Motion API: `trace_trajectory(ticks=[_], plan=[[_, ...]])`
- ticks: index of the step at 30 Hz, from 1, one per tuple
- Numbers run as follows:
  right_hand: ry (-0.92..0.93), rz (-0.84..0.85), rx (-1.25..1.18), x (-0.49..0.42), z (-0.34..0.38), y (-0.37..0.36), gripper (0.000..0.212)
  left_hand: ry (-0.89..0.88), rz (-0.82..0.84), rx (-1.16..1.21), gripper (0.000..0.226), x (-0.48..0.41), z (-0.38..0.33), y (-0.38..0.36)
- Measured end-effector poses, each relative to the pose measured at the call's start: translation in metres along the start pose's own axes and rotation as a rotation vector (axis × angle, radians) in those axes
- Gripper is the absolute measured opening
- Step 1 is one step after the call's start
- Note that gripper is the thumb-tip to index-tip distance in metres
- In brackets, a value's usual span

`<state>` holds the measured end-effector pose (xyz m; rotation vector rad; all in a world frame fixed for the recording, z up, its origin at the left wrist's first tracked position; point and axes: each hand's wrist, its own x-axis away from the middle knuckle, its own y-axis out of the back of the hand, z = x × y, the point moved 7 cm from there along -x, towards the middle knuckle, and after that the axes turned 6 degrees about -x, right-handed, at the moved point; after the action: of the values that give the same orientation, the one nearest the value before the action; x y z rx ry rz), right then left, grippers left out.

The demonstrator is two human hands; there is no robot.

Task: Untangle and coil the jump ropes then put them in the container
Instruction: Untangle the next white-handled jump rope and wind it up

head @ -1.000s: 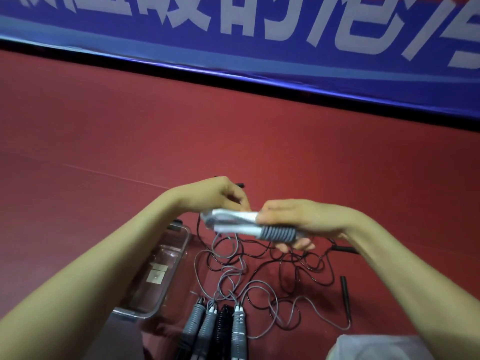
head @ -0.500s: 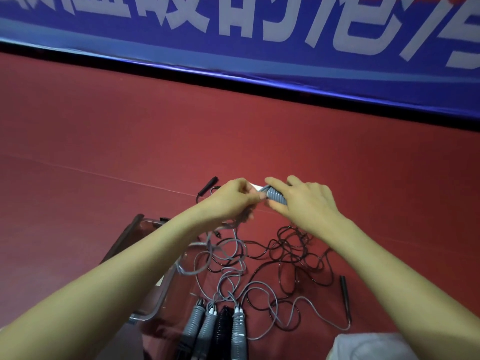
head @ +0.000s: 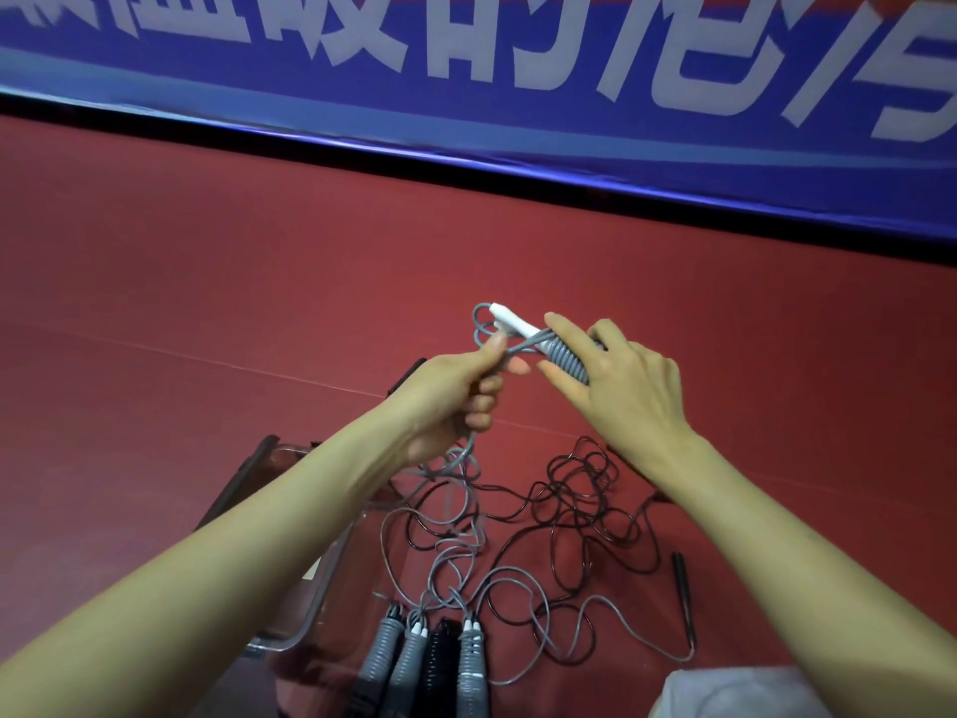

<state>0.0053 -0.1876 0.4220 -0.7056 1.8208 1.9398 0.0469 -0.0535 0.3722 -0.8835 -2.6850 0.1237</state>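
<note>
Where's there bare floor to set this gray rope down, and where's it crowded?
Bare: the red floor between the held gray rope and the blue banner, and left of the clear container. Crowded: the tangled cords below it, down to the row of handles.

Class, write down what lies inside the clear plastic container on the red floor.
In the visible near corner of the clear plastic container no contents show; the left forearm covers most of its inside.
</note>
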Motion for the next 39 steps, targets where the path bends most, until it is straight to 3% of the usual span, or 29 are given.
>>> trace_trajectory(ticks=[3,7,9,16,19,26,32,36,39], plan=[[-0.05,0.028,-0.061,0.0,-0.001,0.001,0.05,0.027,0.053,-0.045,0.025,-0.003,0.007,0.002],[-0.233,0.276,-0.323,0.002,-0.006,-0.006,0.048,-0.02,0.049,-0.045,0.024,-0.006,0.01,0.008],[-0.265,0.292,-0.505,0.001,-0.004,-0.004,0.039,-0.05,0.044,-0.009,0.033,-0.008,0.008,0.01],[-0.388,0.419,-1.031,0.006,0.003,-0.021,0.019,-0.225,-0.047,-0.062,0.013,-0.008,0.002,0.012],[-0.536,0.428,-1.227,0.01,0.004,-0.032,0.027,-0.317,-0.079,-0.095,0.013,-0.005,-0.003,0.009],[-0.693,0.337,-1.207,0.013,-0.001,-0.032,0.057,-0.396,-0.092,-0.171,0.013,-0.004,-0.003,0.002],[-0.787,0.32,-1.341,0.013,-0.003,-0.033,0.025,-0.315,0.049,-0.364,0.024,-0.001,-0.007,-0.003],[-0.856,0.426,-1.387,0.017,-0.001,-0.033,0.034,-0.208,0.158,-0.477,0.044,-0.002,0.003,0.003],[-0.863,0.472,-1.474,0.016,0.0,-0.03,0.035,-0.166,0.178,-0.376,0.042,-0.005,0.009,0.015]])
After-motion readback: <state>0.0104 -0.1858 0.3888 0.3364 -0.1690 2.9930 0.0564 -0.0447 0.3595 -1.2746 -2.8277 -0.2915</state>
